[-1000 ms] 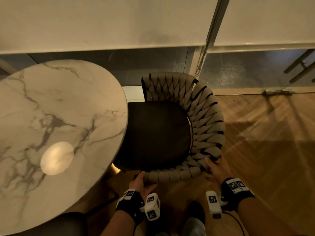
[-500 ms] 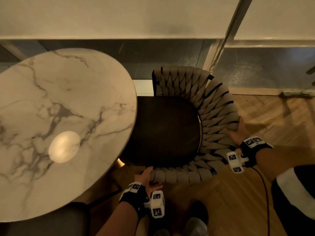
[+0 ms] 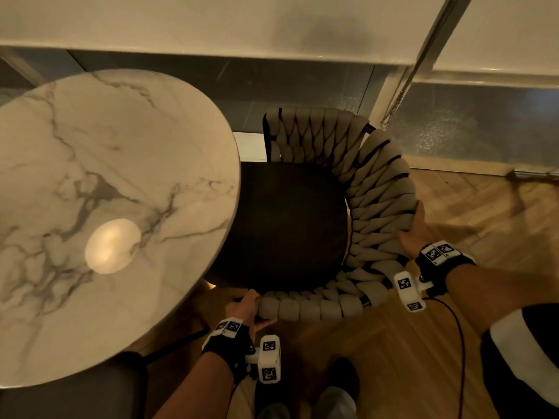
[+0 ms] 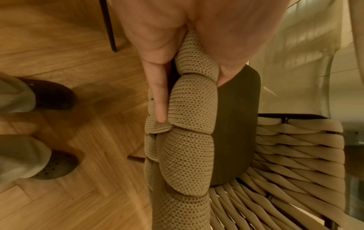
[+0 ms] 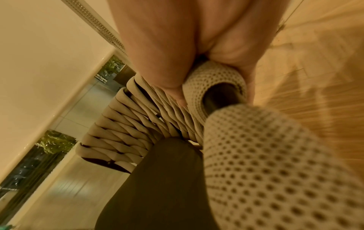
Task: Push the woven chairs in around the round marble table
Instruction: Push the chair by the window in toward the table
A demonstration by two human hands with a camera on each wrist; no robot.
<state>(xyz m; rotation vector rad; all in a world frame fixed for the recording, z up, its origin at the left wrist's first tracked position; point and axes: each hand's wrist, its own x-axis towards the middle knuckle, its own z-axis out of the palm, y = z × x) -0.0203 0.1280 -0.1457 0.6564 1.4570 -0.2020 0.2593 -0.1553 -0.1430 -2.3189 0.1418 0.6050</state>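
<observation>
While the left hand [image 3: 245, 306] keeps its curled grip on the near armrest end of the woven chair [image 3: 341, 207], the right hand [image 3: 415, 234], moved from the rear corner a second ago, now clasps the backrest rim. Between both hands, the chair sits with its dark seat tucked under the marble worktop [image 3: 99, 207].

Table [image 3: 121, 164] glossy veined marble; chair [image 3: 381, 189] matt perforated woven cloth; floor [image 3: 472, 213] wood.

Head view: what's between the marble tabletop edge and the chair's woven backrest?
Only the chair's dark seat cushion; its near edge tucks under the marble table rim, its far edge meets the woven backrest. Head view shows it.
</observation>
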